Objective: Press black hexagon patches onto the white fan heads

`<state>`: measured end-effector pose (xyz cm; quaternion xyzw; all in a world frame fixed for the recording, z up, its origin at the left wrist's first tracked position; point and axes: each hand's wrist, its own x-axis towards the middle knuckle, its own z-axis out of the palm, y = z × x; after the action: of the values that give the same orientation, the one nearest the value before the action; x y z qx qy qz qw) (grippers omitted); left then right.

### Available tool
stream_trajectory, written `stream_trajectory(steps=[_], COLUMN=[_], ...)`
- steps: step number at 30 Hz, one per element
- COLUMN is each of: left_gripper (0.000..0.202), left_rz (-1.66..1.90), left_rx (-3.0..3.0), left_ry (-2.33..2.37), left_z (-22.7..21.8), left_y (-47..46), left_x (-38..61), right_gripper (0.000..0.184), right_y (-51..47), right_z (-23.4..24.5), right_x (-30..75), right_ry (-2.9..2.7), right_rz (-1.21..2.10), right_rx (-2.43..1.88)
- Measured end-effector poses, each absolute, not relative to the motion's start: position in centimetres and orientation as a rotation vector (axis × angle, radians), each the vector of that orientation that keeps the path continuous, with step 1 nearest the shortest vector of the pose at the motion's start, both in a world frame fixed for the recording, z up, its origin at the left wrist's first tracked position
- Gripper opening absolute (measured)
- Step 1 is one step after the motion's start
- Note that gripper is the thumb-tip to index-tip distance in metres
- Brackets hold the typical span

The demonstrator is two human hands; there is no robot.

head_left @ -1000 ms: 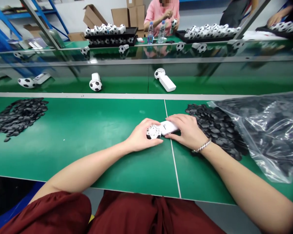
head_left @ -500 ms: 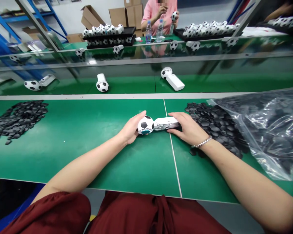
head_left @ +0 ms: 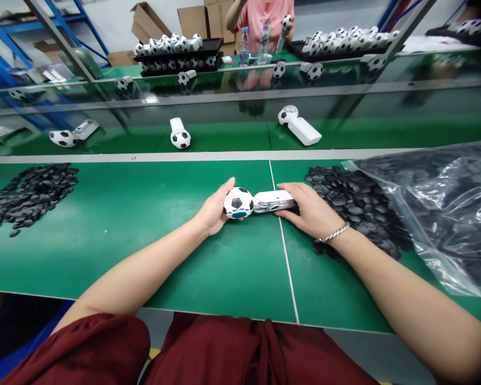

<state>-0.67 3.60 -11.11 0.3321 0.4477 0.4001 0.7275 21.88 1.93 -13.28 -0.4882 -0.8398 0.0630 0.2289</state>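
A white handheld fan (head_left: 273, 201) with a soccer-ball head lies level just above the green table, between my two hands. My left hand (head_left: 217, 209) is wrapped round the ball head, which has black patches and a teal spot low on its front. At the other end, my right hand (head_left: 307, 209) grips the white handle between thumb and fingers. Under and beside my right wrist spreads a pile of small black pieces (head_left: 361, 206).
Another black heap (head_left: 32, 195) lies at the far left. A clear plastic bag (head_left: 444, 214) of black pieces covers the right side. Beyond the pale strip, more fans (head_left: 180, 133) lie on a green belt (head_left: 224, 136). Across it, a person in pink (head_left: 266, 24) sits by loaded black trays (head_left: 208, 53).
The fans on the near belt have shifted right, while those on the far line have shifted left. My hands keep hold of the fan almost in place. The person opposite has raised an arm.
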Motion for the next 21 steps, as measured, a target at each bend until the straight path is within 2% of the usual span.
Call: stream_trajectory(steps=[21], left_gripper=[0.035], left_rz=[0.882], left_rx=[0.731], left_ry=[0.979], left_z=[-11.13], left_y=[3.63], left_x=[-0.79], right_gripper=[0.05], right_y=[1.79], right_z=[-13.15], right_x=[21.74], right_ry=[-2.304], right_rz=[0.179], right_rx=[-1.348])
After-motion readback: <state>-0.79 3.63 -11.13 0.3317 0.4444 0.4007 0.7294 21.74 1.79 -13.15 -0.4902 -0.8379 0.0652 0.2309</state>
